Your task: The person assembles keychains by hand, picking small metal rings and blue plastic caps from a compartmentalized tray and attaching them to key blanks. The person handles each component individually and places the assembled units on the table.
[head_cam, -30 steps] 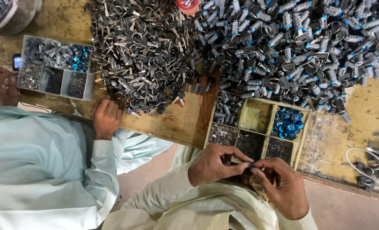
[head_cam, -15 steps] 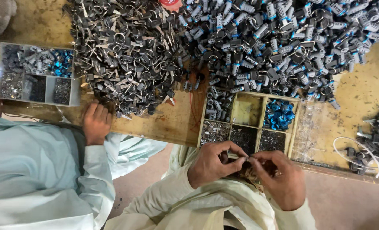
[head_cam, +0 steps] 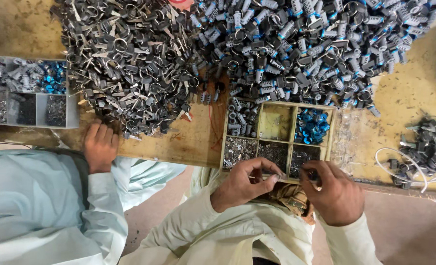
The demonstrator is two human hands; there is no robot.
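Note:
My left hand [head_cam: 245, 184] hovers at the near edge of a wooden compartment tray [head_cam: 277, 104], thumb and forefinger pinched on a small metal part. My right hand [head_cam: 333, 194] is a little to its right. Its fingers curl down over the tray's lower right compartment of small dark parts [head_cam: 301, 156], and whether they hold anything is hidden. The tray also holds grey sleeves [head_cam: 241, 118], blue rings [head_cam: 311, 125] and fine metal bits [head_cam: 237, 146]. Cream sleeves cover both my arms.
Huge heaps of grey clamps [head_cam: 129, 64] and blue-tipped grey parts [head_cam: 301, 49] fill the far side of the yellowish table [head_cam: 188, 142]. Another person's hand [head_cam: 100, 145] rests at the table edge near a grey sorting tray [head_cam: 72, 110]. At right lie a white cable [head_cam: 399, 157] and a small parts pile [head_cam: 424, 142].
My hands, joined on a small piece before, have drawn apart; the right one now reaches over the tray's near right compartment. The other person's hand stays at the table edge.

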